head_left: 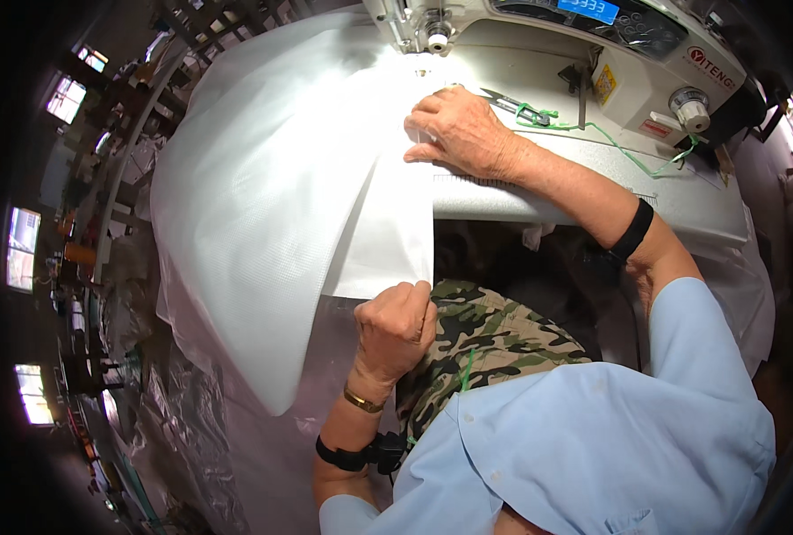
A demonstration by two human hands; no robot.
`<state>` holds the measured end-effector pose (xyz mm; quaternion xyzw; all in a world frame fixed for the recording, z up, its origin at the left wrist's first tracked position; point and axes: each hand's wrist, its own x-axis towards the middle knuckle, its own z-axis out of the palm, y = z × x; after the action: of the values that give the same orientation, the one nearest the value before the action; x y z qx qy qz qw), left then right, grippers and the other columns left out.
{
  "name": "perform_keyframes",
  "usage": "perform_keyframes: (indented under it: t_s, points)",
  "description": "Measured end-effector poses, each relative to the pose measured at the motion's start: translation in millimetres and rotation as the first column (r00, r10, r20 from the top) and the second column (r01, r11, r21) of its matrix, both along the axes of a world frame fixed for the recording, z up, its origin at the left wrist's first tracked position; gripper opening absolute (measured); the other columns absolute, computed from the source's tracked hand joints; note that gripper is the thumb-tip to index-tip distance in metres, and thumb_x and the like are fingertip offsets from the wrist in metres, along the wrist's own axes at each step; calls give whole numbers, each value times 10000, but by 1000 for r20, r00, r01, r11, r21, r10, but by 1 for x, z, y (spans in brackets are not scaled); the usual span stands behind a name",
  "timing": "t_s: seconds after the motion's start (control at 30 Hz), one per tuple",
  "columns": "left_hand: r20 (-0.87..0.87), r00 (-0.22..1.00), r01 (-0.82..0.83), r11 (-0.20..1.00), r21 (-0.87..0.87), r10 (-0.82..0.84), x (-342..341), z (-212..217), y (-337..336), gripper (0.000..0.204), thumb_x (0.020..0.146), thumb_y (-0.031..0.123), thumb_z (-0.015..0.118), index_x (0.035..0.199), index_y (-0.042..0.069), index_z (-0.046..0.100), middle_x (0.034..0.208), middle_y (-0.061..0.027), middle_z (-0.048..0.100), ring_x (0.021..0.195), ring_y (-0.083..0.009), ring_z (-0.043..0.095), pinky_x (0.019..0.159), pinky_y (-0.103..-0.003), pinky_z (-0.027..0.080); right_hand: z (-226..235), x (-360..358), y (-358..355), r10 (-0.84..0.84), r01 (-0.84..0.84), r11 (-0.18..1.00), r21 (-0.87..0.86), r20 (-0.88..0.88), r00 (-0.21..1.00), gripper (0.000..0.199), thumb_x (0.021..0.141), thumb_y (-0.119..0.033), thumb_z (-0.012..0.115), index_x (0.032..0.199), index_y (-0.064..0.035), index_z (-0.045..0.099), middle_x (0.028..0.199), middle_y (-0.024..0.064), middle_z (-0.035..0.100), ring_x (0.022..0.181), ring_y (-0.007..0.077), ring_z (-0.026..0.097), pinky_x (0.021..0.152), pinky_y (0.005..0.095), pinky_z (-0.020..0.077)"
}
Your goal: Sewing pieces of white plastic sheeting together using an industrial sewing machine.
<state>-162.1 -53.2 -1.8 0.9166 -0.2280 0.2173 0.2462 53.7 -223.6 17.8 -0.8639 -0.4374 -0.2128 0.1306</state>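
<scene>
A large white woven sheet [263, 178] lies over the sewing table and hangs down toward my lap. My right hand [459, 134] presses flat on its far edge, just in front of the needle of a white sewing machine [593, 45]. My left hand [396, 325] is clenched on the sheet's near hanging edge, above my camouflage-patterned lap. Small snips [512, 105] with a green cord lie on the table right behind my right hand.
The grey sewing table [682, 192] runs off to the right, with a green cord [628, 152] trailing across it. Clear plastic sheeting [200, 419] is piled on the floor at the left. Shelves and windows stand far left.
</scene>
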Motion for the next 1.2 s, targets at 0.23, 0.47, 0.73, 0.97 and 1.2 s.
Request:
perform_keyframes:
  t_s: [0.23,0.47,0.73,0.97,1.2]
  points:
    - [49,999,-24,995,92,19,31,9,2,95,732,-3,645,777,43,576,585,-80,465,493,-253,512,460,-365,410,-6,-7,-8,46,-61,995,-79,-174,984,836,890,-697,423,1316,18,496,1394,283,460,1313,398,435,1115,541,266]
    - [43,996,-87,950,299,77,77,29,0,212,792,35,633,648,57,479,598,-108,530,526,-267,591,474,-370,458,-6,-8,-9,89,-115,986,-117,-208,974,1034,791,-763,505,1385,75,389,1454,327,339,1380,455,306,1156,542,220]
    - [-57,987,-126,936,328,153,136,41,-13,166,807,81,648,672,20,571,586,-173,589,555,-341,606,554,-433,477,-3,6,-14,179,-165,983,76,-239,955,513,926,-249,542,1264,131,477,1380,323,446,1284,423,441,1108,479,323]
    - [30,979,-202,938,282,202,185,34,-22,138,775,72,633,667,-14,626,603,-205,598,579,-368,613,601,-456,500,-2,12,-6,5,68,967,245,-286,958,288,873,-91,479,1018,107,630,1240,242,554,1155,363,513,1027,440,390]
    - [-44,942,-308,908,283,333,143,32,-31,131,777,60,625,894,36,682,672,-202,620,641,-372,628,628,-450,498,-8,20,-16,-80,130,978,164,-279,957,306,881,-117,477,1074,34,659,1170,191,572,1125,321,505,1021,445,379]
